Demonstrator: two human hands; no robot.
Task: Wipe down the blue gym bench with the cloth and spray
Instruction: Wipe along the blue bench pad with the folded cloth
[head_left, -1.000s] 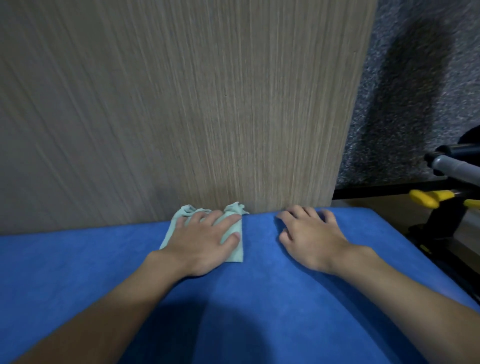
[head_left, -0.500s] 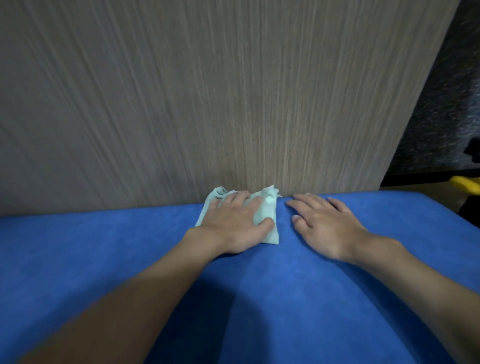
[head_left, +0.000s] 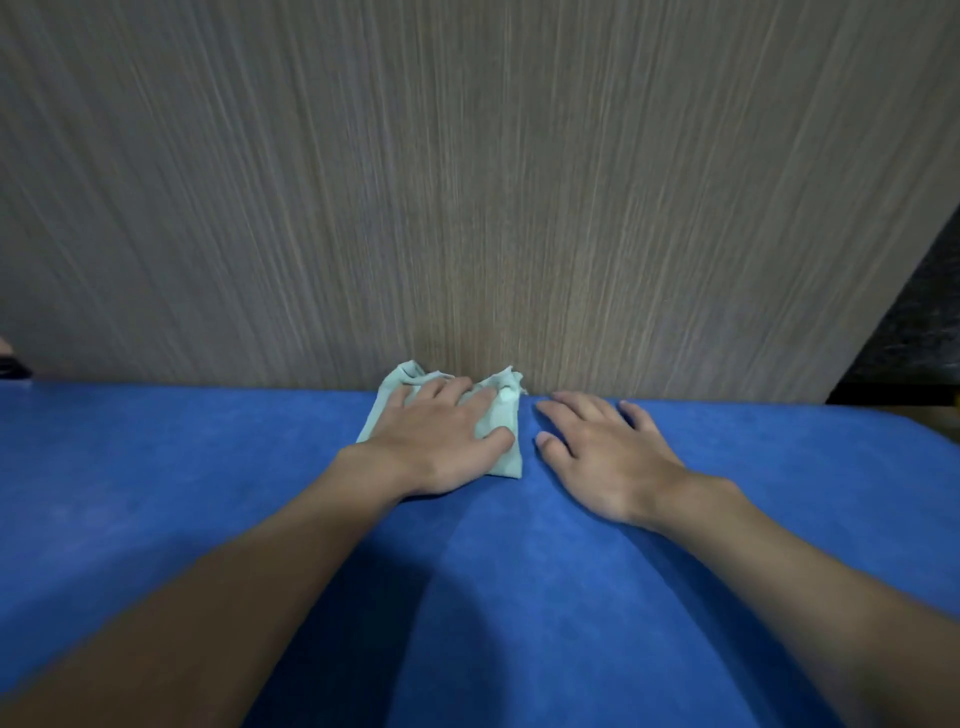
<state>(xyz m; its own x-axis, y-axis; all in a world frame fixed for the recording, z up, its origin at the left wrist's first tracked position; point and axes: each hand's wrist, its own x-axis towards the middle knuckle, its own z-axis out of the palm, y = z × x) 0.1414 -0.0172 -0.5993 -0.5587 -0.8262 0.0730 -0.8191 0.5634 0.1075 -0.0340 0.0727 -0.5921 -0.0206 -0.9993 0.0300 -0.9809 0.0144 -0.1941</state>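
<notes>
Two hands lie flat at the far edge of the blue bench (head_left: 156, 467), where its pad meets a wood-grain panel (head_left: 467, 182). The left hand (head_left: 441, 441) presses the pale green cloth (head_left: 506, 413) down with straight, spread fingers, gripping nothing. The right hand (head_left: 602, 457) rests just beside it on bare upholstery, fingers likewise straight and holding nothing. To wipe well here, I judge it best to spread the palm's weight evenly over the cloth, run it along the seam against the panel, then work back toward the body in overlapping passes, the free hand bracing. No bottle or other container shows, so the spray and its contents cannot be told.
</notes>
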